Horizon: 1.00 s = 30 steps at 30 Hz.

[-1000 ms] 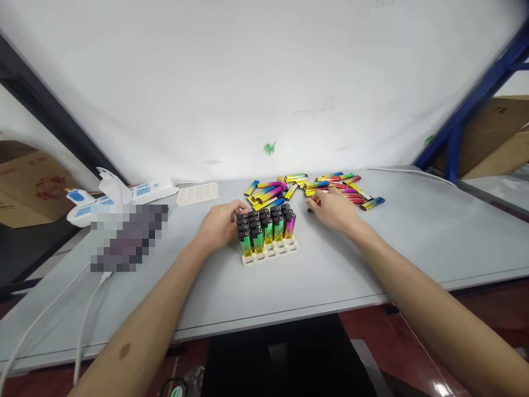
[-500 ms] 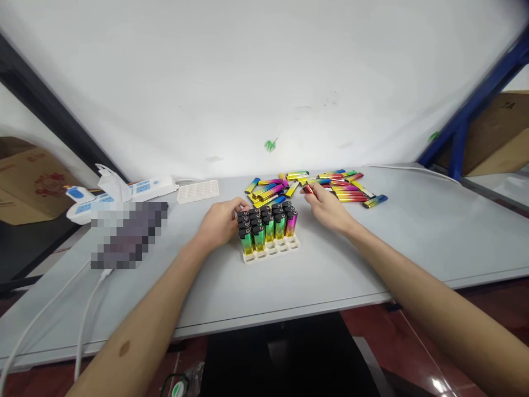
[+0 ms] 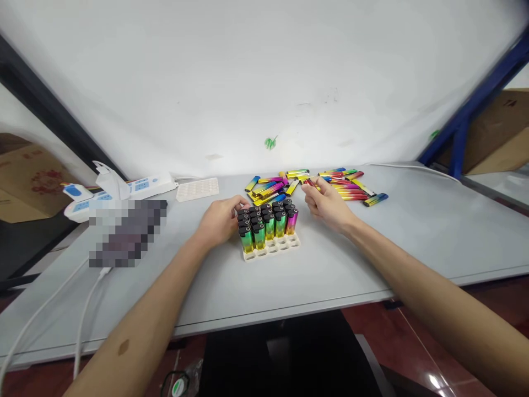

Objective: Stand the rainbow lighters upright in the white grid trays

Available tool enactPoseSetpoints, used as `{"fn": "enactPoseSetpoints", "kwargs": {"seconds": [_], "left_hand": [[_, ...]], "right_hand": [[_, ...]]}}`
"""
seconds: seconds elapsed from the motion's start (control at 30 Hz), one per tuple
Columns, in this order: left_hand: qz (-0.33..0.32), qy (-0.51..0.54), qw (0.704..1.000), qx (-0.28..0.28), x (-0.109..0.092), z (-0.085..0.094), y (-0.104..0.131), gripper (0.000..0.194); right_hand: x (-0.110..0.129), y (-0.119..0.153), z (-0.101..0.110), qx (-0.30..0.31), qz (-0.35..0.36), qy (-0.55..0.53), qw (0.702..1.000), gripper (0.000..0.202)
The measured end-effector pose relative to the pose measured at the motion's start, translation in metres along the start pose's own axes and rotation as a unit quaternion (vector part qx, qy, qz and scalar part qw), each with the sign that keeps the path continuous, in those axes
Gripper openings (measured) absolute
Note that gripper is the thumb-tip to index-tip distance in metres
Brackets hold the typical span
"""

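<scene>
Upright lighters (image 3: 269, 226) with black tops and shiny green-yellow bodies, one of them purple (image 3: 291, 221), fill the back rows of a white holed tray (image 3: 273, 250). The front row of holes shows bare. My left hand (image 3: 221, 220) is curled against the left rear side of the tray and its lighters, its fingertips partly hidden behind them. To the right of the tray, my right hand (image 3: 326, 204) pinches a red lighter (image 3: 309, 182), mostly covered by the fingers. Just beyond it lies a loose heap of multicoloured lighters (image 3: 268, 191).
Another white holed tray (image 3: 197, 189) lies at the back left. A power strip (image 3: 151, 187) with plugs and a blurred dark object (image 3: 128, 234) with a white cable (image 3: 86, 314) occupy the left side. A white wall (image 3: 264, 82) rises behind the grey table (image 3: 330, 275).
My right hand has turned slightly, its fingers closing further over the red lighter. The left hand and the tray stay nearly where they were.
</scene>
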<state>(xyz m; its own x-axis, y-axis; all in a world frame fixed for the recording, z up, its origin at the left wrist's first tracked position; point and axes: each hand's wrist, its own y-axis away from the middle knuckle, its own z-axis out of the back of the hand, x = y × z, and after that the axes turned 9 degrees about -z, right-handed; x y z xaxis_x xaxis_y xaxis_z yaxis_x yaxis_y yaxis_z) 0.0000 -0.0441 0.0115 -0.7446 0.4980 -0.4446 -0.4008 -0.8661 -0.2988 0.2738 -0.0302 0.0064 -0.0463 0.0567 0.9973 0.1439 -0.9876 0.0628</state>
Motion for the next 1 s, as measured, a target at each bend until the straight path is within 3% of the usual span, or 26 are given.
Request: {"fn": "enactPoseSetpoints", "kwargs": {"seconds": [0.13,0.3,0.4,0.67,1.0], "left_hand": [[0.0,0.003,1.0,0.0,0.0,-0.0002,0.0,0.031],[0.005,0.001,1.0,0.004,-0.0004,0.0002,-0.0004,0.031],[-0.004,0.001,1.0,0.003,0.0001,0.0,-0.0003,0.031],[-0.009,0.002,1.0,0.0,0.0017,-0.0003,-0.0002,0.032],[-0.002,0.004,1.0,0.002,0.0,-0.0001,-0.001,0.031]], "right_hand": [[-0.0004,-0.0006,-0.0009,-0.007,0.011,-0.03,0.999,0.037],[0.0027,-0.001,0.0004,-0.01,-0.084,-0.08,0.993,0.051],[0.0036,-0.0026,0.0018,-0.03,-0.107,-0.084,0.99,0.053],[0.0043,-0.0039,0.0028,-0.031,-0.104,-0.092,0.99,0.046],[0.0067,0.0002,0.0012,-0.018,-0.097,-0.098,0.99,0.055]]}}
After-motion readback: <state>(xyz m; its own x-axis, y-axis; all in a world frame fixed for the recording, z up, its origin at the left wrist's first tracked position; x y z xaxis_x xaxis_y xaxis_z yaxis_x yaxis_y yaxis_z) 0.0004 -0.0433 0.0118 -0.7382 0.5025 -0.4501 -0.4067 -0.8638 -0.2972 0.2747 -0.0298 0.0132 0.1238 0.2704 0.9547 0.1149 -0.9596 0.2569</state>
